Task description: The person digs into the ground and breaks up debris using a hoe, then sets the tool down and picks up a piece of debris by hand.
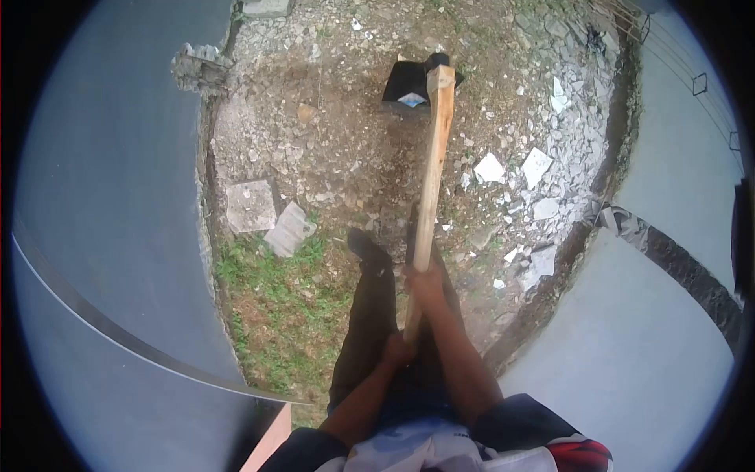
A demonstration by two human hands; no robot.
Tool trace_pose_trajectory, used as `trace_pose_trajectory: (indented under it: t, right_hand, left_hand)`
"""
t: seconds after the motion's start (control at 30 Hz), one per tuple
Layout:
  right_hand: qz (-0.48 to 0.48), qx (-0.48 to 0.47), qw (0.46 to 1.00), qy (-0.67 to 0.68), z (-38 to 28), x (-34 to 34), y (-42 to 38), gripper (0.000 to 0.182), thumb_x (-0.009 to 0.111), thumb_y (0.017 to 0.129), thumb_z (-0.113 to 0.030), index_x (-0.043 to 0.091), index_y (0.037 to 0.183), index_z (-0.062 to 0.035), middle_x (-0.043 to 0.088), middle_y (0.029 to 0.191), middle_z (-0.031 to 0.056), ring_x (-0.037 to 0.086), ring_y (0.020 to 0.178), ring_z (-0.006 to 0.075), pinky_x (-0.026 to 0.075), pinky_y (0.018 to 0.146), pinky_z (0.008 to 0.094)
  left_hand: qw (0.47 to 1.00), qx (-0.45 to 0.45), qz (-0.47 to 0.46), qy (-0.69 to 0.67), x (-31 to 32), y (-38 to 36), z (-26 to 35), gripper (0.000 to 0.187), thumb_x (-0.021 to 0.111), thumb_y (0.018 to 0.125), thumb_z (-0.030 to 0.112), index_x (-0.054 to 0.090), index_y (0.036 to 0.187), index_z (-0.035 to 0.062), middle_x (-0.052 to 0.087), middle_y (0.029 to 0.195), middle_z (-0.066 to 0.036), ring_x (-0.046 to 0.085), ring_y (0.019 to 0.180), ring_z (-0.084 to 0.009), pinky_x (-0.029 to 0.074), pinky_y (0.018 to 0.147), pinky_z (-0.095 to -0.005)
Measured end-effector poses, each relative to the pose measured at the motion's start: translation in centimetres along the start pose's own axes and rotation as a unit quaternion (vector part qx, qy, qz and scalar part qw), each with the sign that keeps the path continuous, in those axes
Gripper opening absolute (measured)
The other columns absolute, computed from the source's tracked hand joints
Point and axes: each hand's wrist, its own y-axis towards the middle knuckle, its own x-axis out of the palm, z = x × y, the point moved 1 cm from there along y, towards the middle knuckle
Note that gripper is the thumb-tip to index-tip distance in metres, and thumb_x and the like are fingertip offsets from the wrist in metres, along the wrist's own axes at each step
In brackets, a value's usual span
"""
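One hoe (434,165) gripped in two hands over stony ground (338,134)

A person holds the hoe by its long wooden handle (429,204), which runs forward from between the legs (371,307). The right hand (425,282) is closed around the handle, farther up the wood. The left hand (399,348) grips it nearer the body, close to the butt end. At the far end is the black blade (401,82), which bears a blue and white mark (411,100). Whether the blade touches the dirt cannot be told.

Small stones and bare soil surround the blade. Broken white pieces (537,167) are strewn along the right side, among grey rubble (578,134). To the left, a squarish slab (252,206) lies beside a smaller slab (290,230), with grass (275,291) growing nearer the person. Farther ahead on the left, a rough lump (202,69) juts at the edge of a smooth grey surface (118,157). A paler surface (645,291) borders the ground on the right.
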Motion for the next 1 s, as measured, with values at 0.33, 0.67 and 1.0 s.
trace_pose_trajectory:
  t: [0.33, 0.67, 1.0]
  right_hand:
    - [0.088, -0.454, 0.886, -0.021, -28.3, 2.7, -1.5, 0.020, 0.069, 0.088, -0.014, 0.054, 0.089, -0.0004, 0.059, 0.061, 0.0067, 0.058, 0.049, 0.0151, 0.047, 0.046, 0.0285]
    - [0.044, 0.011, 0.994, -0.096, -6.3, 2.6, 18.7, 0.029, 0.064, 0.083, -0.001, 0.050, 0.106, 0.0112, 0.055, 0.069, 0.0131, 0.056, 0.045, 0.0200, 0.047, 0.038, 0.0327]
    - [-0.022, -0.008, 0.996, -0.089, -11.6, 0.0, 20.8, 0.015, 0.064, 0.080, -0.001, 0.054, 0.087, 0.0084, 0.054, 0.063, 0.0108, 0.054, 0.043, 0.0200, 0.046, 0.036, 0.0347]
  left_hand:
    - [0.928, 0.344, 0.142, -0.035, -15.8, 18.2, 28.2, 0.020, 0.072, 0.079, 0.024, 0.068, 0.087, 0.0065, 0.068, 0.082, -0.020, 0.066, 0.081, -0.0420, 0.053, 0.069, -0.0472]
    - [1.000, 0.009, 0.027, 0.008, -7.2, 17.5, 10.4, 0.044, 0.071, 0.080, 0.032, 0.067, 0.096, -0.0082, 0.068, 0.085, -0.029, 0.068, 0.091, -0.0410, 0.054, 0.078, -0.0440]
    - [0.994, 0.050, 0.092, -0.034, -5.3, 14.6, 14.9, 0.033, 0.069, 0.083, 0.027, 0.064, 0.081, -0.0052, 0.065, 0.065, -0.020, 0.069, 0.065, -0.0348, 0.052, 0.060, -0.0417]
